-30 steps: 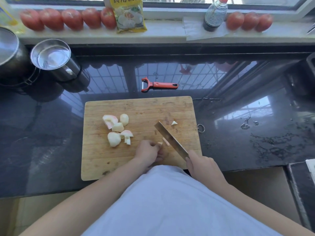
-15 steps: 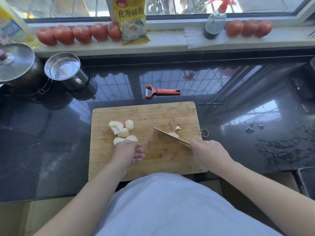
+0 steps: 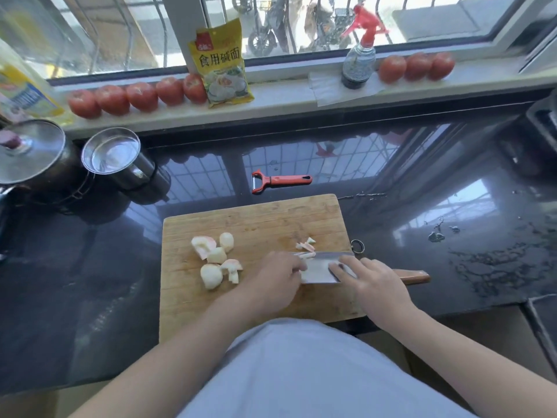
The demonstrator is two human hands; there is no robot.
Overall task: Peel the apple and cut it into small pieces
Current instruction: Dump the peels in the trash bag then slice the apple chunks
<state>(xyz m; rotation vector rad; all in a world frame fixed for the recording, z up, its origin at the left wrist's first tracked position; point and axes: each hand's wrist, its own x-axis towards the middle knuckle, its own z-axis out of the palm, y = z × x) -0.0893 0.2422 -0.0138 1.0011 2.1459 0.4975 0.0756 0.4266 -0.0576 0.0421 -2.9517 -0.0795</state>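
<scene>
A: What is held in each grip?

B: The knife (image 3: pixel 324 268) is lain flat on the cutting board (image 3: pixel 256 218), its wooden handle pointing out past the board's right edge. The right hand (image 3: pixel 375 285) is spread open over the blade, fingers (image 3: pixel 340 270) pressed on the steel, nothing clasped. The left hand (image 3: pixel 275 277) is curled at the blade's left end; whether a piece is pinched under it cannot be told.

A: And the apple?

B: Small apple slivers (image 3: pixel 306 245) are seen just beyond the blade, touching its far edge. Further left of the left grip, a cluster of larger apple chunks (image 3: pixel 215 257) is gathered on the board, some with pink skin showing.

A: Farther out?

B: A red peeler (image 3: pixel 278 181) is laid on the dark bench (image 3: pixel 422 206) beyond the board, untouched.

A: How far along is the task judged to be?

B: Peeling is judged mostly done, though patches of skin are left. Cutting is partly done: only a few small pieces are made, and the bigger chunks are yet to be reduced.
</scene>
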